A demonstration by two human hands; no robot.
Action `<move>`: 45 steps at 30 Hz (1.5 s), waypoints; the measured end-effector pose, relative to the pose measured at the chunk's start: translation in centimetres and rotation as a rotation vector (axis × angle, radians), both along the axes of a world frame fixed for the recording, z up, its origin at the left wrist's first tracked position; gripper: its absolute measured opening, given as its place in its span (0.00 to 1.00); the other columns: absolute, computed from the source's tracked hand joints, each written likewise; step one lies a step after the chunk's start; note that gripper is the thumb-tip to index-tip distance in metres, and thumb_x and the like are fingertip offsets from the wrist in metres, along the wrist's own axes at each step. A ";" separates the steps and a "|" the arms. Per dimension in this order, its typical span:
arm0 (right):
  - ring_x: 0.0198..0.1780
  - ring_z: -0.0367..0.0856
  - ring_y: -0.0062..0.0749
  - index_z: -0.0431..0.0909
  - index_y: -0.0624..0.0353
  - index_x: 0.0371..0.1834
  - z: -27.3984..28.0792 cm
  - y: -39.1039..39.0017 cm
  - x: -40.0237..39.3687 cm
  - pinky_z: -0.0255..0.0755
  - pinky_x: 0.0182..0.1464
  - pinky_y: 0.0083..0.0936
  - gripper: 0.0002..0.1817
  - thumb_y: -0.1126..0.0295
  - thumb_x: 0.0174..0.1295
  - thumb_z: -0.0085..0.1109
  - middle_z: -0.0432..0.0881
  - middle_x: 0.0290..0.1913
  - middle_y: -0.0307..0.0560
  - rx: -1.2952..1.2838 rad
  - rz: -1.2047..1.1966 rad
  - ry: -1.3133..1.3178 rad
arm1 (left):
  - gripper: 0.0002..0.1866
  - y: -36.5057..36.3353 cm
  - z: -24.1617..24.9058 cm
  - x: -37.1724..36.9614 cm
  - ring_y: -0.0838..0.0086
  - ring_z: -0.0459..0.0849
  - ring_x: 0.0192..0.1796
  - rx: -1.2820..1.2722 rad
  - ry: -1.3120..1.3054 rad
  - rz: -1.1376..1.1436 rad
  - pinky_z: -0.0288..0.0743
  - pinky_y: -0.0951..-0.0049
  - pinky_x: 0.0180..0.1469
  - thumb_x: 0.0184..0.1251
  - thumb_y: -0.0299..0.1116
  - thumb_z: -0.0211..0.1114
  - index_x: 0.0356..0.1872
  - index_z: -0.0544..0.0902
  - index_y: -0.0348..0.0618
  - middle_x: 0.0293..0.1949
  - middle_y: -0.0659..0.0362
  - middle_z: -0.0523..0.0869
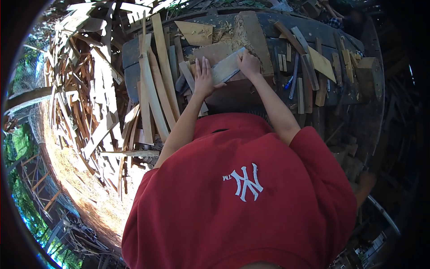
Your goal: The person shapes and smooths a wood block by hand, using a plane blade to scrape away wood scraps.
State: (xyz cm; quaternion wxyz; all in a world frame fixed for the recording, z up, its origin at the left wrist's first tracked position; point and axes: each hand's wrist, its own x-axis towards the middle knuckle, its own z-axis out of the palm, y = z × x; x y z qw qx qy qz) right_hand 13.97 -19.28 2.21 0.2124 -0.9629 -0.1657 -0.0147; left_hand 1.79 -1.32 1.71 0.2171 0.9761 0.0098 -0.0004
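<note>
A pale, greyish flat piece of wood (226, 67) lies aslant over a brown wooden block (239, 89) on the dark workbench. Curled around its upper right end is my right hand (249, 65), fingers closed on it. At the lower left end, my left hand (204, 82) rests with its fingers stretched out and its thumb along the near edge. What lies under the left palm is hidden. Just left of that hand is a narrow light strip of wood (187, 74). Sawdust and a rough-edged plank (253, 38) are beyond the hands.
Long wooden strips (156, 85) lean over the bench's left side. At right are short offcuts (320, 65), a metal ruler (294, 76) and a blue pen-like item (288, 84). A big pile of scrap wood (85, 89) stands at left. Part of another person shows at the far top right.
</note>
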 end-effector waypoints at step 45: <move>0.41 0.81 0.25 0.67 0.67 0.63 25.2 -2.9 -10.0 0.78 0.42 0.23 0.23 0.59 0.73 0.51 0.78 0.48 0.47 1.582 0.639 0.571 | 0.22 -5.5 28.9 -1.1 0.62 0.79 0.61 -1.020 -0.513 -0.346 0.72 0.63 0.61 0.57 0.37 0.73 0.52 0.83 0.43 0.63 0.50 0.78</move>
